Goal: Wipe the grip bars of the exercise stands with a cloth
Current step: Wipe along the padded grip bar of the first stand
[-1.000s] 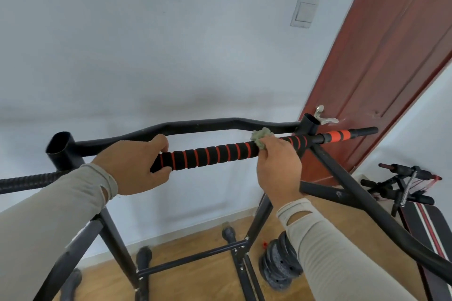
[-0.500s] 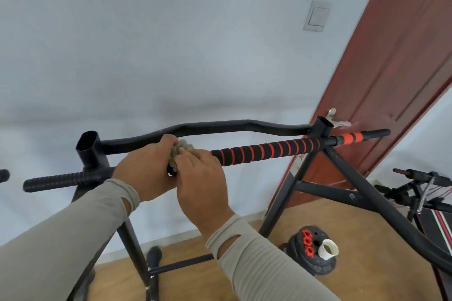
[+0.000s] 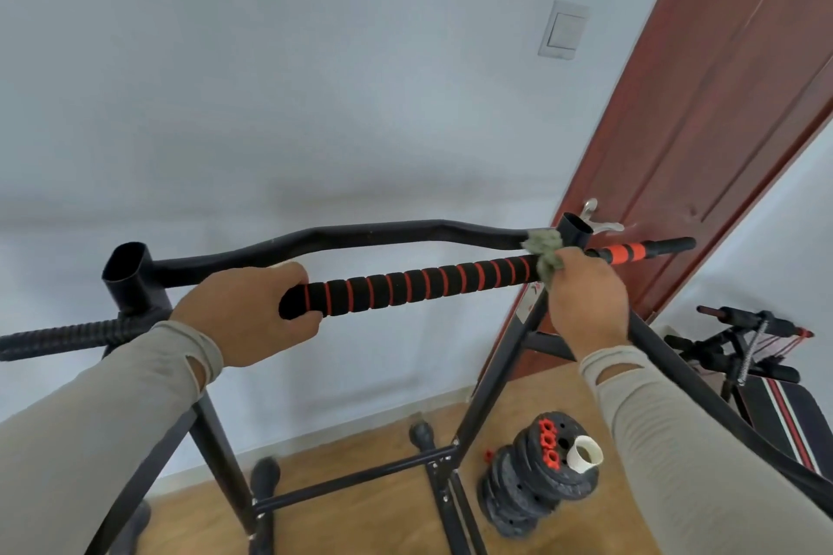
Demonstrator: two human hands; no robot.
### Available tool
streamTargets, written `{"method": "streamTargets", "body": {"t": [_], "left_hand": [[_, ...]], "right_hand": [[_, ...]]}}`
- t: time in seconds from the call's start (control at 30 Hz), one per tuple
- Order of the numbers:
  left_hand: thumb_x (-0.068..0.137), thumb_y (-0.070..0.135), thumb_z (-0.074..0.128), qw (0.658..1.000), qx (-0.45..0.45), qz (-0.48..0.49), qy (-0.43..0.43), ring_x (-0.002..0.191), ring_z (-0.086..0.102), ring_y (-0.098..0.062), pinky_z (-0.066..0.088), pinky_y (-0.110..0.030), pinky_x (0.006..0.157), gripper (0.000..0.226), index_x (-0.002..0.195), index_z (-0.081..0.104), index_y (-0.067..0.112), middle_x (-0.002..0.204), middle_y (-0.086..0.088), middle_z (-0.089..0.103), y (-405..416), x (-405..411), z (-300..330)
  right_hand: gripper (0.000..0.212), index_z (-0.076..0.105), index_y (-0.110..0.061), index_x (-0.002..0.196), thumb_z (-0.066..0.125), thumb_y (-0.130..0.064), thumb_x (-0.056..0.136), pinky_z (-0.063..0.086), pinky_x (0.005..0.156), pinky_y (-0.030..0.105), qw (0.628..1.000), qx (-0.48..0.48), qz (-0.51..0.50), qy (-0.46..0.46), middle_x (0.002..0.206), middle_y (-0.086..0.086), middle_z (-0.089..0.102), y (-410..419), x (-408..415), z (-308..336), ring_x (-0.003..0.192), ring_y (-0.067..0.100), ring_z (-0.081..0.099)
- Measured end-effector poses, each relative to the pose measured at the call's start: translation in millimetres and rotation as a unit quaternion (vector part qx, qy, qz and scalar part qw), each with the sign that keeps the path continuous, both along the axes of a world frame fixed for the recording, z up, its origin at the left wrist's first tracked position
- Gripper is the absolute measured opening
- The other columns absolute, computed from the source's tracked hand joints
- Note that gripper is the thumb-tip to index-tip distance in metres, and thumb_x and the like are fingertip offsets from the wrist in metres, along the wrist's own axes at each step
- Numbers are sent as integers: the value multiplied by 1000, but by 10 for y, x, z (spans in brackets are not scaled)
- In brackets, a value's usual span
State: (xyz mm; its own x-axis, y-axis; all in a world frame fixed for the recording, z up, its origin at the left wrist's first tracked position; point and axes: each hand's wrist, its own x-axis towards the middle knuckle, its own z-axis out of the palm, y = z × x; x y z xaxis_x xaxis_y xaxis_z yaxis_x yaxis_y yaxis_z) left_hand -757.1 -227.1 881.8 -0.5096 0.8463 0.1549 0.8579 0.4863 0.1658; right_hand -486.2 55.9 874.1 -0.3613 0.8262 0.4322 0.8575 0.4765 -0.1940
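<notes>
Grip bar (image 3: 419, 284), padded in black foam with orange rings, runs across the top of the black exercise stand (image 3: 216, 433), in front of a bent black crossbar (image 3: 360, 234). Its left end is wrapped by the left hand (image 3: 245, 315), fingers curled round the foam. At the right end, beside the upright tube, the right hand (image 3: 586, 300) pinches a crumpled grey-green cloth (image 3: 543, 250) against the bar. Below on the wooden floor (image 3: 360, 523) sits a stack of weight plates (image 3: 527, 496). A red-brown door (image 3: 721, 126) stands behind, with a light switch (image 3: 563, 29) on the wall.
</notes>
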Motion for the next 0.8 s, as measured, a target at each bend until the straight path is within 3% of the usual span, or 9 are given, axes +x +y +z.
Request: {"method": "streamTargets", "body": {"t": [0.1,0.2,0.4,0.53,0.67,0.8], "left_hand": [[86,62,55,999,9,-21,25,62,58,-4,49,-24,59,26,86,53,36,73,12,59,17,-57,-28],[88,62,53,996,36,-54,55,73,54,-4,48,-25,66,25,96,59,39,89,16,50,8,-66,-84],[90,63,49,998,43,-34,42,79,54,-5,46,-25,68,33,109,61,38,93,16,49,-14,-6,-121],[90,64,46,997,37,-38,48,77,53,-4,47,-25,67,36,110,60,38,93,16,49,-20,-3,-120],[89,66,42,997,27,-41,53,73,52,-4,52,-28,66,38,104,60,35,90,14,47,-17,-6,-99],[86,67,45,998,19,-37,44,79,55,-6,53,-30,71,39,106,57,35,93,16,49,-29,8,-86]], "right_hand": [[10,57,-6,105,53,-12,99,44,60,36,998,-45,-51,15,86,18,68,273,160,30,78,40,67],[11,55,-5,107,51,-9,98,50,68,43,993,-72,-66,59,101,21,66,317,198,47,87,43,66],[19,60,-16,115,45,-19,105,56,87,44,981,-52,117,143,113,4,66,-60,-47,-92,104,28,64],[25,66,-18,116,44,-28,109,54,89,41,979,-18,142,143,109,-1,70,-246,-214,-149,103,23,65],[21,68,-11,109,49,-22,108,54,80,39,972,18,190,137,103,7,72,-497,-420,-176,93,26,66],[20,60,-15,97,45,-22,109,52,65,38,964,36,234,122,84,-1,64,-804,-686,-220,73,19,61]]}}
